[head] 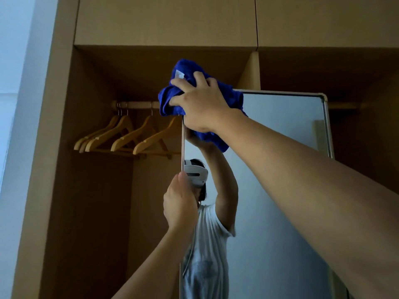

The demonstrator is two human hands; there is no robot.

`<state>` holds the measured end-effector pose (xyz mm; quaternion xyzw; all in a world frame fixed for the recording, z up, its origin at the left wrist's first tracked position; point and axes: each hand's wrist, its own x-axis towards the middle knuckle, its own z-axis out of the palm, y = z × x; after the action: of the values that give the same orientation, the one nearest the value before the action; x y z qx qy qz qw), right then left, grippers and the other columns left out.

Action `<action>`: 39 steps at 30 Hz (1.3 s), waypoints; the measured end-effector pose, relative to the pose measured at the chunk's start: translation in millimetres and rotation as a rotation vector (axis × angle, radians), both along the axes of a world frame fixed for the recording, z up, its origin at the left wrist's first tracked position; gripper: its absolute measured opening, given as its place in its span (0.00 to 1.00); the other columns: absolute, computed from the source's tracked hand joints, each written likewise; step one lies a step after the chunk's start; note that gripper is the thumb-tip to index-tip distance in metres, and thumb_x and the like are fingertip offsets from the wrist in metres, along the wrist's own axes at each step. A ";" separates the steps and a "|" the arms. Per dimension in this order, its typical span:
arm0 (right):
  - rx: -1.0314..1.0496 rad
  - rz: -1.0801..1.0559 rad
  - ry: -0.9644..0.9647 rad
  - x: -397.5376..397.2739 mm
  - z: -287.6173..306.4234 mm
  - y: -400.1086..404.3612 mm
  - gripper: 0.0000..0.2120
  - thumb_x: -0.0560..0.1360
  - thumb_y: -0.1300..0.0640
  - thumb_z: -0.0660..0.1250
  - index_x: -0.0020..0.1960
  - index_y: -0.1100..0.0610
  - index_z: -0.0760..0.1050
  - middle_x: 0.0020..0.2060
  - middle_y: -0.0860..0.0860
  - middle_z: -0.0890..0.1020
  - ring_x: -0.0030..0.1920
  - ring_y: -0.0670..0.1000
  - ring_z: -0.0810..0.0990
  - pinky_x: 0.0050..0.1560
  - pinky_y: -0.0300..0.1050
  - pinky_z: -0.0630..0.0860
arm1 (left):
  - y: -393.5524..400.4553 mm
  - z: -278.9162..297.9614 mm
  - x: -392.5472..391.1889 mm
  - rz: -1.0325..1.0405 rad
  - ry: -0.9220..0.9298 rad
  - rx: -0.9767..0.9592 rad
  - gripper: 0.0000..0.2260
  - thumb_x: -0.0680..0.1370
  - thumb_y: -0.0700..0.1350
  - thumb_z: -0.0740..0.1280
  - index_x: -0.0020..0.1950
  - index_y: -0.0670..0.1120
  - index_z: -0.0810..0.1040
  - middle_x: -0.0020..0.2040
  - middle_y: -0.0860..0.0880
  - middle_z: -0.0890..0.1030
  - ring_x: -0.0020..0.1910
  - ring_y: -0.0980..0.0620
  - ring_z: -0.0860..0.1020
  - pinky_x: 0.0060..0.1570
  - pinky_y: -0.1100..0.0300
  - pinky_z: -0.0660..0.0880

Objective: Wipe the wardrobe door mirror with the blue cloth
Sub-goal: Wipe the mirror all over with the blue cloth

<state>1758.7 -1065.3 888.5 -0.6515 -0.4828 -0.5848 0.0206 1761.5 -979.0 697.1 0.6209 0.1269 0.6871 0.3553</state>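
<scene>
The wardrobe door mirror [280, 130] stands tall at centre right, framed in pale metal, reflecting a person with raised arms. My right hand [200, 104] presses a bunched blue cloth [172, 98] against the mirror's top left corner; the cloth spills over the corner and hangs down the glass. Lower down, my left hand [180, 203] is closed around the mirror's left edge, thumb on the near side.
Behind the mirror is the open wooden wardrobe [97, 190]. Several empty wooden hangers [127, 137] hang on a rail [138, 104] at the left. Closed upper cupboards [164, 20] sit above. A pale wall [13, 104] runs along the far left.
</scene>
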 end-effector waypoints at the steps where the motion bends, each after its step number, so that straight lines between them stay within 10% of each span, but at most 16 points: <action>1: -0.005 -0.034 -0.028 -5.4 -3.7 -1.4 0.23 0.73 0.57 0.62 0.67 0.44 0.71 0.75 0.49 0.58 0.71 0.63 0.55 0.66 0.62 0.57 | 0.0 -0.5 -1.9 -0.022 0.001 0.009 0.20 0.80 0.56 0.50 0.32 0.49 0.65 0.28 0.52 0.69 0.28 0.54 0.67 0.32 0.58 0.64; 7: -0.087 -0.253 -0.246 -40.7 -55.0 12.6 0.15 0.73 0.52 0.63 0.58 0.54 0.78 0.67 0.53 0.71 0.67 0.63 0.62 0.61 0.61 0.61 | -0.4 -22.2 -15.1 -0.245 0.028 -0.029 0.17 0.81 0.54 0.54 0.36 0.47 0.68 0.30 0.52 0.69 0.31 0.52 0.66 0.36 0.52 0.65; 16: -0.133 -0.077 -0.058 -24.7 -169.5 10.0 0.17 0.71 0.54 0.65 0.60 0.52 0.76 0.69 0.53 0.69 0.68 0.61 0.60 0.61 0.60 0.62 | -10.7 -63.0 -35.4 -0.627 -0.035 -0.321 0.15 0.75 0.30 0.56 0.55 0.40 0.77 0.42 0.40 0.81 0.38 0.46 0.78 0.36 0.54 0.75; 20: -0.211 -0.083 -0.046 -22.8 -199.6 8.5 0.17 0.70 0.54 0.66 0.59 0.53 0.76 0.69 0.54 0.68 0.68 0.62 0.60 0.60 0.60 0.62 | -9.5 -91.5 -47.2 -0.707 -0.024 -0.495 0.13 0.80 0.41 0.54 0.52 0.38 0.76 0.38 0.42 0.77 0.33 0.51 0.74 0.31 0.59 0.71; 26: -0.182 -0.085 0.007 -19.9 -244.4 10.2 0.24 0.73 0.49 0.64 0.68 0.54 0.68 0.72 0.54 0.64 0.69 0.62 0.59 0.61 0.59 0.63 | -5.7 -93.2 -61.4 -1.024 -0.145 -0.640 0.30 0.69 0.72 0.54 0.57 0.54 0.80 0.54 0.48 0.83 0.55 0.47 0.81 0.57 0.48 0.73; 29: -0.194 -0.066 0.114 -19.3 -264.5 8.9 0.34 0.72 0.47 0.66 0.75 0.55 0.60 0.73 0.53 0.61 0.70 0.62 0.54 0.66 0.60 0.60 | -9.2 -97.3 -59.4 -1.093 -0.098 -0.611 0.25 0.72 0.70 0.58 0.55 0.55 0.82 0.57 0.48 0.82 0.54 0.50 0.81 0.52 0.51 0.74; 35: -0.235 0.436 0.469 -7.1 -262.0 -18.6 0.19 0.71 0.56 0.64 0.61 0.55 0.77 0.74 0.48 0.65 0.73 0.57 0.56 0.73 0.52 0.55 | -6.1 -96.1 -52.3 -1.073 -0.183 -0.653 0.20 0.79 0.60 0.56 0.53 0.51 0.83 0.55 0.46 0.83 0.53 0.48 0.81 0.43 0.55 0.80; 39: 0.200 0.882 0.721 -3.9 -258.1 -36.1 0.08 0.69 0.66 0.60 0.40 0.62 0.78 0.49 0.53 0.83 0.53 0.49 0.78 0.57 0.41 0.73 | -8.0 -89.0 -46.4 -0.751 -0.132 -0.783 0.18 0.79 0.55 0.61 0.60 0.44 0.76 0.53 0.42 0.82 0.53 0.42 0.80 0.53 0.46 0.77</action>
<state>1754.8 -1101.4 630.5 -0.5417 -0.6135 -0.3049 0.4870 1715.1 -987.0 608.2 0.4004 0.1203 0.4521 0.7879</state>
